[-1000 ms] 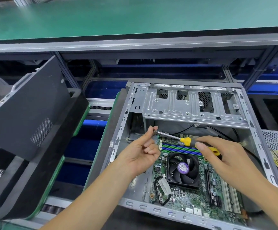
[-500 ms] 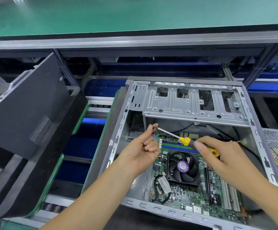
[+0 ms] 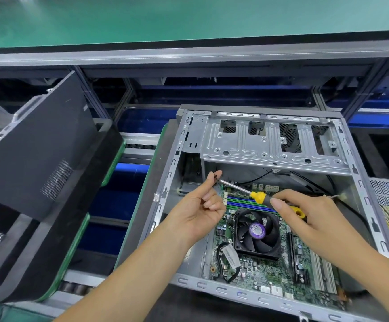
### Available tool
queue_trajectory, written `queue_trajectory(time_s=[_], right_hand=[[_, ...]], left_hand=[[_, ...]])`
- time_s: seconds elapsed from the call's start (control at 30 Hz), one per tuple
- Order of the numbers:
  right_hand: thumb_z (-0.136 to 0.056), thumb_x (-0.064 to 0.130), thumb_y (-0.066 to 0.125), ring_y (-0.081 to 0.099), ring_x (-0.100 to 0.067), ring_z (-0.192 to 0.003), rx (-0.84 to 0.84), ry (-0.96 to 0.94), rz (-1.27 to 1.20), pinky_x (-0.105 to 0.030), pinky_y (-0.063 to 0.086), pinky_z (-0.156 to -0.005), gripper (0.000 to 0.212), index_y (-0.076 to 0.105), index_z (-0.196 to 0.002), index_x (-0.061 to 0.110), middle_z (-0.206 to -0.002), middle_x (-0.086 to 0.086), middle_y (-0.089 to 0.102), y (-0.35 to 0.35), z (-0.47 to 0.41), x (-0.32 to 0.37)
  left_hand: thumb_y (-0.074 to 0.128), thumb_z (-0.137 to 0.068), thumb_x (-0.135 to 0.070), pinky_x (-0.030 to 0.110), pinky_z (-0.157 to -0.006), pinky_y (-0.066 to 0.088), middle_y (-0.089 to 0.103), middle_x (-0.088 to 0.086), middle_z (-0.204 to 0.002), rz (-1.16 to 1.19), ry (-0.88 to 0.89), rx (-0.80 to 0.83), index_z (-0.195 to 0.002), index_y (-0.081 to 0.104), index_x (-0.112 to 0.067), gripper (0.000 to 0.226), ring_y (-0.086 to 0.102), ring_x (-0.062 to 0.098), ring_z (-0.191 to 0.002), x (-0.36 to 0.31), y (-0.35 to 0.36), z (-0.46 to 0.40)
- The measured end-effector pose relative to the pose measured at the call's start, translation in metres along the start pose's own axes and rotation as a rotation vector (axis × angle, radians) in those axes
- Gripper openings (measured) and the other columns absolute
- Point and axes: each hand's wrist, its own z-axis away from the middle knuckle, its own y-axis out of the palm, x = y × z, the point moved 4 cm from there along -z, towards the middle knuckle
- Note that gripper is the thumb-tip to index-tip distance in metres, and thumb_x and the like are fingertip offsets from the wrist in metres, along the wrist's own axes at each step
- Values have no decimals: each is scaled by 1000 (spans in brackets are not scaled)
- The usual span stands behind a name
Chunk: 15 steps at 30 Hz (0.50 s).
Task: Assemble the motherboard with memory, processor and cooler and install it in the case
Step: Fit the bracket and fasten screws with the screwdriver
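The motherboard (image 3: pixel 267 275) is seated in the open case (image 3: pixel 363 196), with the cooler (image 3: pixel 257 231) mounted on it. Above it, the screwdriver (image 3: pixel 260 197) handle is grasped by the right hand (image 3: pixel 305 219); its tip is pinched by the left hand (image 3: pixel 198 205). The drive cage (image 3: pixel 270 145) lies beyond.

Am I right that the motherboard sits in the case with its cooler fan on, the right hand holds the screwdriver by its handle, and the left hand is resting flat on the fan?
Not quite. In the head view the left hand is not on the cooler fan; it pinches the tip of the screwdriver, above the motherboard. The right hand does hold the handle, and the board lies in the case.
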Motion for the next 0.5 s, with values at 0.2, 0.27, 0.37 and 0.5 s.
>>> queue_trajectory(time_s=[0.2, 0.27, 0.37, 0.5], right_hand=[[-92, 52, 34, 46, -16, -46, 11, -7, -13, -24, 32, -46, 24, 54, -83, 40, -56, -5, 52, 2, 0, -1], [-92, 52, 33, 46, -19, -47, 21, -4, -17, -31, 36, -49, 23, 48, -76, 45, -56, -8, 51, 3, 0, -2], [-93, 51, 32, 45, -20, -46, 19, -5, -22, -33, 36, -50, 25, 44, -71, 44, -56, -10, 50, 3, -1, -1], [-93, 51, 32, 44, -20, -46, 17, -3, -40, -31, 34, -49, 26, 44, -70, 44, -56, -11, 50, 3, -1, -2]], left_hand=[[68, -78, -17, 17, -39, 25, 21, -6, -51, 19, -6, 2, -77, 76, -6, 14, 21, 8, -39, 0, 1, 1], [67, -78, -16, 17, -39, 25, 21, -6, -51, 25, -7, 1, -77, 77, -6, 14, 21, 8, -39, 0, 1, 1], [67, -79, -16, 17, -39, 25, 21, -6, -52, 32, -8, 1, -78, 77, -6, 14, 22, 8, -40, 0, 1, 1], [65, -80, -15, 17, -41, 24, 21, -6, -52, 48, -18, 0, -79, 76, -6, 14, 21, 8, -40, 1, 2, 2]])
